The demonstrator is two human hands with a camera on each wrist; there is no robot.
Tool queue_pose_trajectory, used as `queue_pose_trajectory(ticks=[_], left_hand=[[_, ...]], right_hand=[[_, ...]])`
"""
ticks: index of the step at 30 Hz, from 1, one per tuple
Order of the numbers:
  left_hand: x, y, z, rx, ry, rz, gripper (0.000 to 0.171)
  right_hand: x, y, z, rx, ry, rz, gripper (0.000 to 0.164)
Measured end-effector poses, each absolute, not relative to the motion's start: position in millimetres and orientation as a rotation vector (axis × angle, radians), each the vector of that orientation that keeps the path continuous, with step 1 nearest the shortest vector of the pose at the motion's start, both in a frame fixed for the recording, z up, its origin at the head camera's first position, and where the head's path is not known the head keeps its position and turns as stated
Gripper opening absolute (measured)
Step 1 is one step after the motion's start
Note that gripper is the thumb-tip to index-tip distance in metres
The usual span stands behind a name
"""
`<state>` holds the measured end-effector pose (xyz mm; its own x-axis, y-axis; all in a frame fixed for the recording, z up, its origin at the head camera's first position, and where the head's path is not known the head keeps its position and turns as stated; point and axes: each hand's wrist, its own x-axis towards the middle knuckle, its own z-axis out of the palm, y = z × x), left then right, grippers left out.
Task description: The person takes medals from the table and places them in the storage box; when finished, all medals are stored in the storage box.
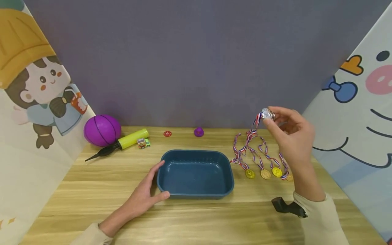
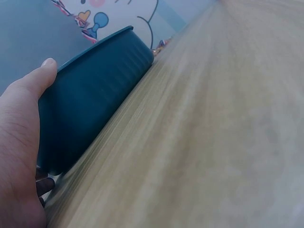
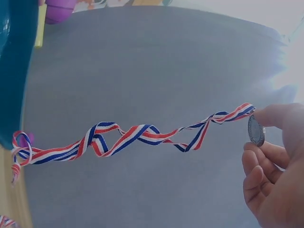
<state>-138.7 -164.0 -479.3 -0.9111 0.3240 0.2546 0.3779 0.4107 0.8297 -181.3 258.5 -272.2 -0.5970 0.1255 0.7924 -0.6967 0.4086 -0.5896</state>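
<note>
My right hand [image 1: 295,136] pinches a silver medal [image 1: 267,114] between thumb and fingers, above the right side of the table. From the medal its red, white and blue striped ribbon [image 3: 137,137] hangs down, twisted. Several gold-coloured medals [image 1: 265,174] lie below on the table, their ribbons [image 1: 237,149] trailing behind them. At the left end of a dark blue rectangular basin [image 1: 196,196] rests my left hand [image 1: 142,194], thumb by the front corner and fingers along the side. In the left wrist view, the thumb touches the basin's wall [image 2: 95,90]; the other fingers are mostly hidden.
A purple ball [image 1: 102,130], a yellow-green hand pump [image 1: 133,139] and a small toy truck [image 1: 143,143] lie back left. Near the grey back wall [image 1: 196,68] are a red-and-white disc [image 1: 167,133] and a small purple object [image 1: 199,132]. Cartoon-printed panels stand at both sides.
</note>
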Motion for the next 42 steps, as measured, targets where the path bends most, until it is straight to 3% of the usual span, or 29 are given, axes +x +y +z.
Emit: queue_pose_trajectory(ticks=[11,22,42], left_hand=[[-139.5,-163.9,-480.1,-0.659,-2.594,-1.541,0.101],[-140.9,-162.2,-478.2,-0.677,-2.576,-1.559,0.103],[-139.2,-162.6,-477.8,-0.643,-2.579,-1.554,0.102]], right_hand=[[-167.2,221.3,-274.5,0.621,-1.954,1.308,0.034],[-167.3,185.0,-316.0,0.695,-2.1,1.38,0.038],[-174.9,144.7,-386.9,0.755,-2.498,1.39,0.031]])
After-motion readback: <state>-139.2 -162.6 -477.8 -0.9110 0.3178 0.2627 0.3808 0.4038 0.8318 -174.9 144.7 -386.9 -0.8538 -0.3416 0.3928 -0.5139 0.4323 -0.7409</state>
